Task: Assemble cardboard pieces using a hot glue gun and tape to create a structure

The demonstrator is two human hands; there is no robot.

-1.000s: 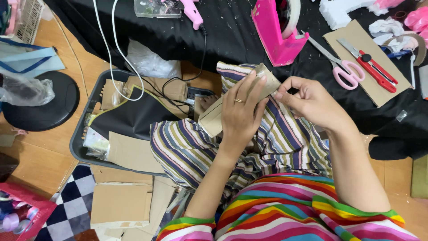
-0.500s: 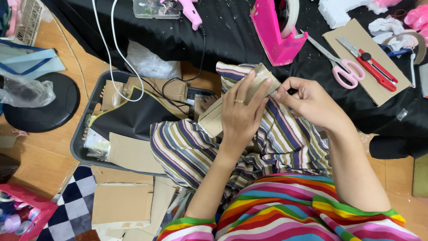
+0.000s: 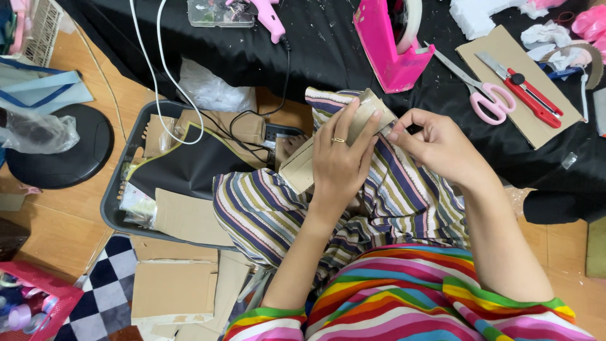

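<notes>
Brown corrugated cardboard piece (image 3: 328,148) held over the lap in striped fabric, near the black-draped table (image 3: 328,50). Left hand (image 3: 341,158) fingers clamped flat across it; right hand (image 3: 435,148) fingers pinched together on its far right corner. Step looks like pressing or taping an edge; next needs firm, steady pinch. Pink tape dispenser (image 3: 388,44) beyond.

Open black cloth on the counter (image 3: 328,57) straight ahead of both hands, a clear lane between the glue gun (image 3: 270,19) and the pink tape dispenser (image 3: 388,47). The dispenser blocks the way just beyond the right hand (image 3: 435,148). Farther right, scissors (image 3: 480,91) and a red cutter (image 3: 527,95) crowd the cardboard sheet (image 3: 505,47). To the left, cables (image 3: 252,136) trail across the grey tray (image 3: 117,196), packed with cardboard scraps.
</notes>
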